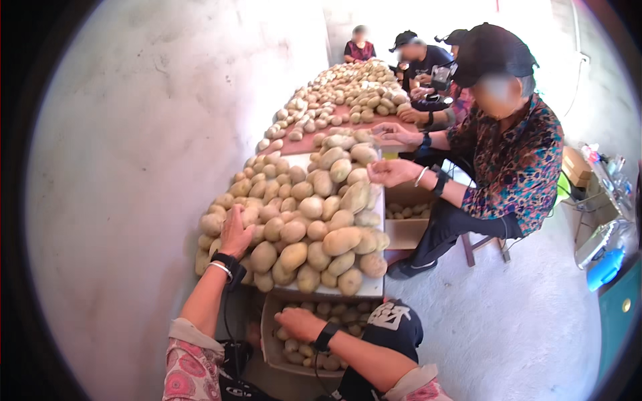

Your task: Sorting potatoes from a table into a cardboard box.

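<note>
A heap of potatoes (293, 230) covers the white tabletop (377, 273) before me. My left hand (235, 235) rests at the heap's left side, its thumb apart from the fingers and potatoes against it. Lower down, my right hand (301, 325) hangs over an open cardboard box (269, 346) below the table's near edge. Its fingers are curled, and whether a potato is inside them cannot be made out. Inside the box lie many smaller-looking potatoes (296, 348).
A co-worker's hands (388, 173) reach over the heap's right side. Beneath them is another cardboard box (404, 233) with potatoes. Farther back, a reddish table (301, 145) bears more potatoes, with several people along it. A pale wall (135, 150) runs close on my left.
</note>
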Demonstrator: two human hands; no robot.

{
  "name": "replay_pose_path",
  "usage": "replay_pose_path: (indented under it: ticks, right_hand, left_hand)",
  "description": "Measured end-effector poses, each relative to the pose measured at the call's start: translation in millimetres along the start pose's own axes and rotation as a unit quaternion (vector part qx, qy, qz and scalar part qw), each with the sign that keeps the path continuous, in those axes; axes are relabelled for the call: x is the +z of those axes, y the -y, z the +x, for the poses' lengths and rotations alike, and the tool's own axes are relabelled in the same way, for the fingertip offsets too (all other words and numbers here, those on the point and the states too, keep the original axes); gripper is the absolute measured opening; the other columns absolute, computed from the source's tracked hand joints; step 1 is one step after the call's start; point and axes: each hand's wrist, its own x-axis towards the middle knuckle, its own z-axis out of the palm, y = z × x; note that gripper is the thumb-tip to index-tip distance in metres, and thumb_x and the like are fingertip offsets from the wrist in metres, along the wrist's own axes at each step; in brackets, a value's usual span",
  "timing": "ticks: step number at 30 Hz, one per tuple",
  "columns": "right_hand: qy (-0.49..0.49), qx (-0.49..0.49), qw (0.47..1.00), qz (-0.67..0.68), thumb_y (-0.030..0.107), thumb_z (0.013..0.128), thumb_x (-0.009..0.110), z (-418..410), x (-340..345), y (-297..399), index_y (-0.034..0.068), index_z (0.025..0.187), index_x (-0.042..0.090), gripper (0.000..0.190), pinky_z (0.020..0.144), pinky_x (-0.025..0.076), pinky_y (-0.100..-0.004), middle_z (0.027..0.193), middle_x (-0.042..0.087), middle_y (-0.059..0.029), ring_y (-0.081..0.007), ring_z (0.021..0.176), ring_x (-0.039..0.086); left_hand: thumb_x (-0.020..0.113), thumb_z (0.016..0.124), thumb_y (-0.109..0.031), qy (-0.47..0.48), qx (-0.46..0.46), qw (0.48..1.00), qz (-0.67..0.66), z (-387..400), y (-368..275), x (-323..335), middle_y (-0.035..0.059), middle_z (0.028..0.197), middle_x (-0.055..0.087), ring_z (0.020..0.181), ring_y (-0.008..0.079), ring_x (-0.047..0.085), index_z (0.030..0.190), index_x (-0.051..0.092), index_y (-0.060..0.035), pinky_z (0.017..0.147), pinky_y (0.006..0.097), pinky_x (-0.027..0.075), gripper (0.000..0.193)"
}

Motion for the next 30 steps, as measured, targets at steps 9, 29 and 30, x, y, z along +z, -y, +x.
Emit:
replay_pose_path:
  ticks: [9, 29, 30]
  right_hand:
    - [0.064, -0.002, 0.998, 0.006, 0.005, 0.074, 0.054, 11.4, 13.0, -4.3, 0.004, 0.086, 0.055, 0.013, 0.066, 0.051, -0.0436, 0.083, 0.058, -0.016, -0.0349, 0.081, 0.061]
    - [0.209, 0.188, 0.959, 0.041, 0.019, 0.076, 0.061, 2.7, 89.3, -113.4, 0.003, 0.093, 0.065, 0.023, 0.073, 0.049, -0.0391, 0.096, 0.065, -0.0165, -0.031, 0.088, 0.063]
    - [0.174, 0.172, 0.964, -0.1, 0.019, 0.079, 0.059, -6.1, 102.9, -123.1, 0.006, 0.093, 0.065, 0.021, 0.067, 0.049, -0.0406, 0.092, 0.065, -0.0172, -0.0298, 0.085, 0.063]
  left_hand:
    - [0.059, 0.077, -0.027, 0.146, -0.032, 0.983, 0.102, 4.8, 55.5, 8.2, 0.0175, 0.113, 0.052, 0.107, 0.0372, 0.049, 0.115, 0.041, -0.0067, 0.09, 0.0472, 0.038, 0.046]
    - [0.062, 0.076, -0.008, 0.217, 0.178, 0.882, -0.379, -246.6, -194.5, -54.1, 0.0137, 0.086, 0.058, 0.081, 0.0322, 0.058, 0.094, 0.058, -0.0034, 0.068, 0.037, 0.047, 0.019]
    - [0.057, 0.079, -0.009, 0.217, 0.171, 0.881, -0.384, -250.7, -192.3, -52.8, 0.0168, 0.088, 0.055, 0.084, 0.0345, 0.055, 0.094, 0.055, -0.0021, 0.071, 0.0394, 0.045, 0.017]
